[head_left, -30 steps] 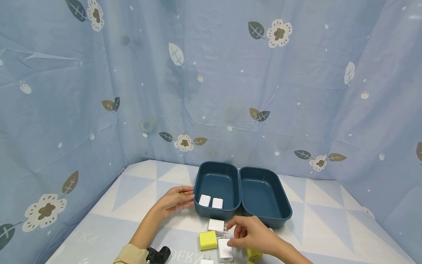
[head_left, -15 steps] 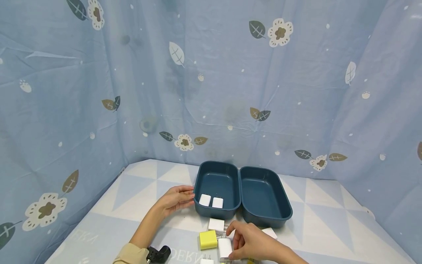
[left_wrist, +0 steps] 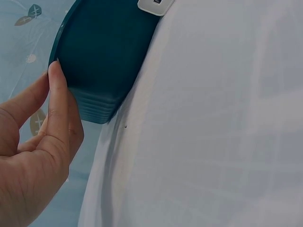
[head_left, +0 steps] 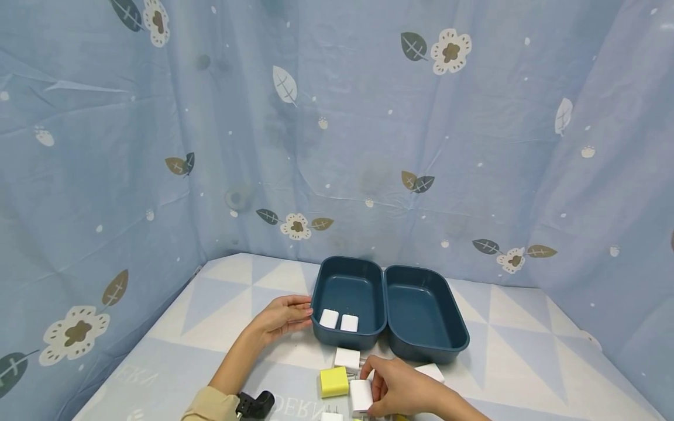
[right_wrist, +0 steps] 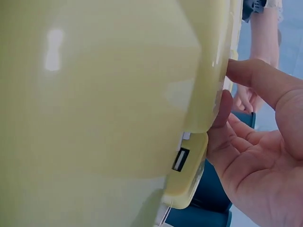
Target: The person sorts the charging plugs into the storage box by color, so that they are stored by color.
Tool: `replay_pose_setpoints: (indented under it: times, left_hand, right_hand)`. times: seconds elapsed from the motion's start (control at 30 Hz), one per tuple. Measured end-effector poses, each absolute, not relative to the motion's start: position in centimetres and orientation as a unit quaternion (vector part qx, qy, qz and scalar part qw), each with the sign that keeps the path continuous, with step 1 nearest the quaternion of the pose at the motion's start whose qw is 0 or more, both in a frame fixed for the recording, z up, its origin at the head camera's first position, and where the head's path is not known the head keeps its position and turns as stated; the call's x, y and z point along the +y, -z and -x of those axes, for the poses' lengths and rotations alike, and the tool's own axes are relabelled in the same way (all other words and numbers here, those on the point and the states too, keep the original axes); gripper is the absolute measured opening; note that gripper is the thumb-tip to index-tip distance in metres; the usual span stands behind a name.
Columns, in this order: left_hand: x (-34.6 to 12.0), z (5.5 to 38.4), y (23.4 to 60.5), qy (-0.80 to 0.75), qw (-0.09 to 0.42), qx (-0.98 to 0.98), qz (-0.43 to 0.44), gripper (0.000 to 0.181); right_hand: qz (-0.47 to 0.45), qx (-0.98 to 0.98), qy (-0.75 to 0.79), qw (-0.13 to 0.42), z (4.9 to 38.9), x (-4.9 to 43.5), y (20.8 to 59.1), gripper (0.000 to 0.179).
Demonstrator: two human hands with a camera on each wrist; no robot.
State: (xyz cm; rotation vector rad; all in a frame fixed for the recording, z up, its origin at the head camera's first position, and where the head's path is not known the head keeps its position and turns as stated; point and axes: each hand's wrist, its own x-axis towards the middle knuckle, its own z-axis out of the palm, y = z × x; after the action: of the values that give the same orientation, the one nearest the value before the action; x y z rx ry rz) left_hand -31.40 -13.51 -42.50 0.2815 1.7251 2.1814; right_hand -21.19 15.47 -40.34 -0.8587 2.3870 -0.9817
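My left hand rests with extended fingers against the outer side of the left dark-blue bin. In the left wrist view its fingertips touch the bin's wall near the rim. My right hand has thumb and index finger on a white USB wall charger lying on the table, pinching it by its edges. Beside it are a yellow charger and another white charger with its prongs to the right. The right wrist view is largely filled by a close, blurred yellow surface.
Two white chargers, one of them the left white charger, lie inside the left bin. An identical right bin stands against it. Another white charger lies behind my right hand, and more sit at the bottom edge. A patterned curtain encloses the table.
My right hand has come down slightly and its thumb and index finger have closed in on the white charger. My left hand stays at the bin.
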Motion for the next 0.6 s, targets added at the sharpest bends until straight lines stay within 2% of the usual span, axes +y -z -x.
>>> replay_pose_setpoints:
  times: [0.2,0.6]
  left_hand:
    - [-13.49,31.47,42.54,-0.771,0.172,0.607,-0.091,0.046]
    - [-13.41,31.5,42.56,-0.774,0.169,0.604,-0.087,0.045]
  right_hand:
    - [0.288,0.843,0.389,0.234,21.02,15.48,40.35,0.037]
    - [0.306,0.834,0.41,0.206,20.98,15.82,40.6,0.036]
